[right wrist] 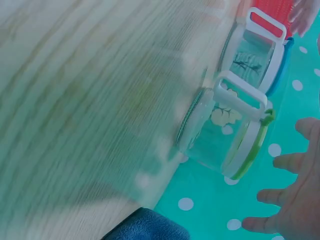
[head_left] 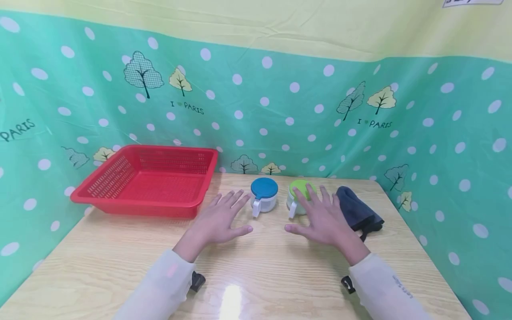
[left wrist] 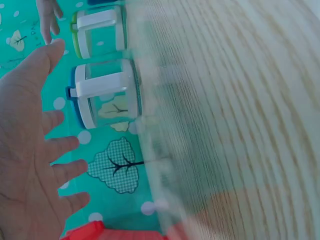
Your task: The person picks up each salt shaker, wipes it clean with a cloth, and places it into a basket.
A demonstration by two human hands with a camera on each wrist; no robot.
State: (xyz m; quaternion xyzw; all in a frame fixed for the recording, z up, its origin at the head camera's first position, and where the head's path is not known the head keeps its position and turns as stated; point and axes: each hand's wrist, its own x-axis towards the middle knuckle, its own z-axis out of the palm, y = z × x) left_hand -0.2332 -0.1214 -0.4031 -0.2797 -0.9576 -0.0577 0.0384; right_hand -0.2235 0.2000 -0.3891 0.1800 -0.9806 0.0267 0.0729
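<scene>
Two clear jars with white side handles stand upright on the wooden table, one with a blue lid (head_left: 264, 188), the other with a green lid (head_left: 298, 187). My left hand (head_left: 218, 220), fingers spread and palm down, hovers between the red basket and the blue-lidded jar (left wrist: 107, 95). Fingers also spread, my right hand (head_left: 322, 218) is raised in front of the green-lidded jar (right wrist: 225, 132) and overlaps part of it in the head view. Both hands hold nothing. A folded dark blue cloth (head_left: 354, 209) lies to the right of my right hand.
A red plastic basket (head_left: 148, 210) with perforated walls sits at the back left of the wooden table (head_left: 260, 271). Behind and beside the table hangs a green polka-dot curtain (head_left: 280, 98) printed with trees. Black straps show under both sleeves.
</scene>
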